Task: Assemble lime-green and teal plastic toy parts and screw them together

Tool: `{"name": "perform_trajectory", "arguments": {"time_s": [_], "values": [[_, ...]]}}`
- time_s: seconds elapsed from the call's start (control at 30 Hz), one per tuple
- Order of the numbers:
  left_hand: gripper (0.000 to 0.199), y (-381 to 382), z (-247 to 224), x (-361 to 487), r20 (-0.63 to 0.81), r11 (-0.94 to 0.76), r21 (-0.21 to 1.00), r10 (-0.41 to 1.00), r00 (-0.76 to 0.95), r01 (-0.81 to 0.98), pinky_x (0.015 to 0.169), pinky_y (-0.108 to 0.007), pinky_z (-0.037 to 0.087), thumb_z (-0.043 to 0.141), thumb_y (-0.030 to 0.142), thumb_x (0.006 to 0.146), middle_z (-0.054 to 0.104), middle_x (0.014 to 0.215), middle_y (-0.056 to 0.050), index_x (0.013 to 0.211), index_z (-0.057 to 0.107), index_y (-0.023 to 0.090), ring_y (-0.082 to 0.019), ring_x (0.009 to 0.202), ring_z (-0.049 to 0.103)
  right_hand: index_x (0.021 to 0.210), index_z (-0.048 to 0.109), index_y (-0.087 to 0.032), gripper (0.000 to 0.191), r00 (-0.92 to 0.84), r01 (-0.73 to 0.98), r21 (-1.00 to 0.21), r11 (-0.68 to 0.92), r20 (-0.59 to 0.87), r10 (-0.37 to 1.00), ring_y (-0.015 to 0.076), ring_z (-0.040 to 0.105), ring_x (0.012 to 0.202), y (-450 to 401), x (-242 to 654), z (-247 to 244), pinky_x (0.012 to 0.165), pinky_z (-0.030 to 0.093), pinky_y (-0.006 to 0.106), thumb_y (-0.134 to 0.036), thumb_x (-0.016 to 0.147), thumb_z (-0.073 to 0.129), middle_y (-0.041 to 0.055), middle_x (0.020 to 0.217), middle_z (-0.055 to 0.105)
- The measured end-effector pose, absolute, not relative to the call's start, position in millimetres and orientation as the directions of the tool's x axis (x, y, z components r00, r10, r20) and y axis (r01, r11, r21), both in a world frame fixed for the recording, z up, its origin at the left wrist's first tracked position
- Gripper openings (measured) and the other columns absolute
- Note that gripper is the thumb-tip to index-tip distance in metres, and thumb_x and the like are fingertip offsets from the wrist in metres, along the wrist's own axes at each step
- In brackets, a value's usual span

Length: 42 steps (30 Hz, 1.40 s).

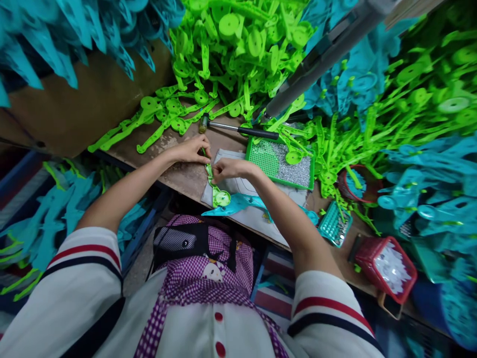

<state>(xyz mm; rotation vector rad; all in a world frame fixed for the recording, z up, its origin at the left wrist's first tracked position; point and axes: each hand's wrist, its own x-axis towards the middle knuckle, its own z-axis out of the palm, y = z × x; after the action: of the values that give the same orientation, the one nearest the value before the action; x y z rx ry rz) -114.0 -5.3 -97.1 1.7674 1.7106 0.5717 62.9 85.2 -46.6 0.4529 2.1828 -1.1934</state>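
Green part (215,192): between both hands, disc end near front edge of bench (175,174) | left hand (197,150) pinches far end; right hand (224,169) curls at middle, grip unclear | room leftward; hammer (231,128) beyond, tray (261,156) right

glossy plastic green part (222,198); smooth metal hammer shaft (223,126); worktop (175,174) matt, scuffed (wood-like)

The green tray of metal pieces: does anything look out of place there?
Yes, mildly: a lime-green plastic part reaches into the green tray, its disc over the metal pieces, while similar parts fill the heap behind. I see no damage.
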Motion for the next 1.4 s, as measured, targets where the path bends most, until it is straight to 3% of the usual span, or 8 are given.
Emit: {"name": "perform_trajectory", "arguments": {"time_s": [0.13,0.27,0.4,0.53,0.77,1.0,1.17,1.4], "values": [[0.027,-5,-98,-115,-0.084,-0.009,0.697,0.992,0.095,0.717,0.096,-0.036,0.037,0.074,0.041,0.077,0.054,0.113,-0.004,0.092,0.073,0.019,-0.022,0.105,0.054,0.064,0.049,-0.019,0.022,-0.827,0.496,-0.762,0.416,-0.56,-0.041,0.0083,0.036,0.059,87,78,-57,0.058,0.028,0.024,-0.028,0.073,0.067,-0.0073,0.058,0.044],[0.027,-6,-98,-115,-0.077,-0.015,0.705,0.992,0.098,0.709,0.094,-0.036,0.038,0.073,0.041,0.077,0.054,0.113,-0.005,0.093,0.073,0.019,-0.022,0.106,0.054,0.072,0.054,-0.018,0.019,-0.86,0.455,-0.806,0.38,-0.508,-0.046,0.0092,0.04,0.062,87,88,-62,0.059,0.03,0.024,-0.033,0.075,0.065,-0.0052,0.063,0.048],[0.03,-6,-99,-116,-0.062,-0.025,0.711,0.993,0.098,0.703,0.094,-0.036,0.037,0.072,0.044,0.077,0.055,0.112,-0.005,0.092,0.072,0.019,-0.022,0.104,0.054,0.075,0.057,-0.017,0.028,-0.871,0.478,-0.824,0.303,-0.49,0.039,0.0096,0.039,0.063,83,96,-62,0.059,0.03,0.025,-0.044,0.074,0.065,-0.0047,0.065,0.047],[0.03,-7,-99,-116,-0.056,-0.031,0.705,0.993,0.1,0.709,0.093,-0.036,0.037,0.072,0.045,0.077,0.055,0.112,-0.004,0.092,0.072,0.019,-0.022,0.104,0.054,0.067,0.055,-0.017,0.025,-0.863,0.504,-0.826,0.254,-0.494,0.108,0.0087,0.035,0.061,79,96,-63,0.059,0.027,0.026,-0.041,0.072,0.062,-0.0058,0.061,0.043],[0.032,-6,-98,-115,-0.074,-0.021,0.694,0.992,0.1,0.72,0.094,-0.036,0.037,0.071,0.046,0.077,0.055,0.113,-0.005,0.093,0.073,0.019,-0.022,0.105,0.052,0.059,0.055,-0.017,0.018,-0.79,0.546,-0.718,0.433,-0.613,-0.021,0.0088,0.034,0.06,86,70,-52,0.06,0.025,0.026,-0.03,0.065,0.066,-0.007,0.055,0.04],[0.031,-7,-98,-114,-0.083,-0.01,0.69,0.992,0.092,0.723,0.1,-0.04,0.033,0.07,0.047,0.078,0.055,0.115,-0.004,0.093,0.073,0.02,-0.025,0.114,0.05,0.055,0.051,-0.018,0.022,-0.717,0.594,-0.581,0.557,-0.696,0.038,0.0091,0.033,0.058,81,62,-39,0.06,0.025,0.027,-0.026,0.068,0.067,-0.0071,0.052,0.036],[0.034,-7,-101,-115,-0.064,-0.025,0.705,0.993,0.098,0.708,0.1,-0.039,0.032,0.07,0.05,0.078,0.055,0.115,-0.004,0.094,0.073,0.021,-0.025,0.114,0.05,0.058,0.052,-0.018,0.023,-0.773,0.548,-0.64,0.538,-0.634,0.033,0.0091,0.03,0.058,83,74,-41,0.059,0.023,0.028,-0.031,0.075,0.062,-0.0067,0.054,0.035],[0.029,-6,-98,-114,-0.088,-0.002,0.703,0.992,0.089,0.711,0.101,-0.04,0.03,0.073,0.044,0.077,0.054,0.115,-0.004,0.093,0.073,0.02,-0.026,0.114,0.05,0.06,0.053,-0.018,0.022,-0.781,0.535,-0.683,0.498,-0.625,-0.017,0.0088,0.032,0.058,87,74,-51,0.059,0.025,0.027,-0.033,0.072,0.065,-0.0069,0.056,0.039]]}}
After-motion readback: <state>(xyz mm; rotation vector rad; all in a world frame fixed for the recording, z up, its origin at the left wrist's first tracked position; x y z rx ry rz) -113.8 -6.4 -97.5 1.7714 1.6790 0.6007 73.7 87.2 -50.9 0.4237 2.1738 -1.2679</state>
